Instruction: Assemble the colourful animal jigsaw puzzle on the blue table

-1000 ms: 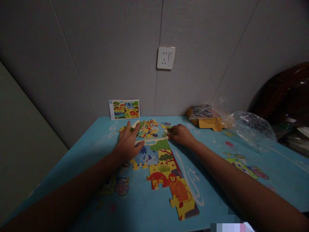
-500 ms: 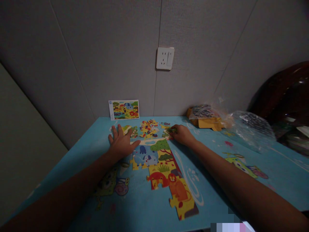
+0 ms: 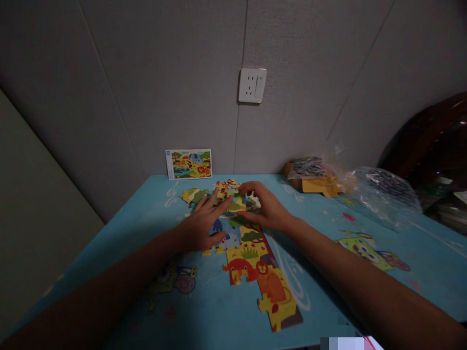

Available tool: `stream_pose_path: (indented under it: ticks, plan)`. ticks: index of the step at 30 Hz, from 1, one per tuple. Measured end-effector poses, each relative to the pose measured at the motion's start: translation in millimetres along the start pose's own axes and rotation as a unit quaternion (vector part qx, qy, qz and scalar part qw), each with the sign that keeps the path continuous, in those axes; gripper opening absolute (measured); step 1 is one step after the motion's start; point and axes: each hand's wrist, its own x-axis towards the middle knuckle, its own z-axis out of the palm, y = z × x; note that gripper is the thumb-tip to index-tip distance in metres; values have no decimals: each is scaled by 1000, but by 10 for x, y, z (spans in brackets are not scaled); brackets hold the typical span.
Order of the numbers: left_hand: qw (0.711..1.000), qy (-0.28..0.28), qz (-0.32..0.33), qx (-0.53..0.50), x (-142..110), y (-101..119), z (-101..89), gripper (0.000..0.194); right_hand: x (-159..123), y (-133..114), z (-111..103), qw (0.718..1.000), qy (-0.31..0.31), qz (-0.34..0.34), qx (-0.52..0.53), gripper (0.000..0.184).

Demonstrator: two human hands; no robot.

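Note:
A partly joined animal jigsaw (image 3: 255,272) lies on the blue table (image 3: 321,272), running from the middle toward the near edge. Loose pieces (image 3: 224,187) are heaped beyond it near the wall. My left hand (image 3: 204,223) lies flat on the puzzle's upper left part, over the blue elephant, fingers stretched toward the heap. My right hand (image 3: 264,209) is curled over the puzzle's top edge, its thumb and fingers pinching a green piece (image 3: 235,205) beside my left fingertips. A few separate pieces (image 3: 193,195) lie to the left of both hands.
A small reference picture card (image 3: 188,164) leans on the grey wall under a white socket (image 3: 251,85). At the back right lie a yellow box in plastic wrap (image 3: 314,179) and a clear bag (image 3: 386,192). A dark rounded object (image 3: 430,141) stands at the far right.
My left hand moved right, from the loose pieces at the left onto the puzzle. My right hand shifted left from the puzzle's right corner to its top middle, bringing a green piece.

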Motion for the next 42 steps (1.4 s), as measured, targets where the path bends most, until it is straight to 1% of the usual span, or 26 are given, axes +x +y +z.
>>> stream_pose_path:
  ticks: [2,4,6,8,10,12,13,15,19,22,23,24,26,28,30,32,34,37,40,42]
  plan:
    - [1000,18,-11,18,10,6,-4,81,8,-22,-8,1000,-5,-7,-17,41]
    - [996,46,-60,40,32,-4,-15,81,-5,63,-41,998,5,17,-63,43]
    - [985,73,-144,56,61,-34,-22,81,-39,220,-87,991,-1,64,-119,48]
    - [965,83,-240,68,87,-82,-19,81,-86,387,-126,980,-50,114,-155,56]
    - [940,60,-327,70,103,-141,-3,81,-126,509,-144,970,-107,151,-159,64]
    - [914,16,-400,59,107,-196,16,83,-146,562,-143,963,-143,175,-144,68]
    - [904,-2,-424,55,104,-219,24,84,-148,566,-140,962,-152,184,-136,69]
    - [893,-14,-446,61,95,-250,30,85,-139,547,-134,960,-159,197,-123,69]
    - [899,0,-430,77,68,-271,25,82,-121,511,-134,957,-153,224,-104,69]
    - [908,14,-411,77,54,-273,39,81,-121,532,-141,958,-125,242,-91,70]
    - [910,21,-406,81,53,-272,46,80,-120,546,-144,957,-111,253,-86,68]
    - [912,27,-400,86,53,-269,51,79,-116,564,-147,955,-97,268,-81,62]
    - [918,36,-384,91,59,-254,48,78,-103,606,-152,949,-59,302,-66,44]
    - [930,36,-356,84,68,-229,26,79,-88,655,-155,944,-7,327,-45,29]
    - [944,31,-320,69,76,-201,-5,80,-80,702,-155,939,45,340,-31,24]
    - [957,26,-284,55,81,-179,-30,77,-85,737,-151,931,70,354,-50,22]
    - [965,23,-257,52,79,-168,-38,74,-103,755,-144,920,52,376,-102,22]
    - [971,20,-231,58,69,-167,-24,70,-133,766,-128,902,-5,398,-168,25]
    - [973,21,-223,59,62,-168,-5,69,-111,791,-108,899,-32,394,-188,32]
    - [974,18,-218,53,60,-172,5,68,-38,822,-88,901,-50,383,-197,39]
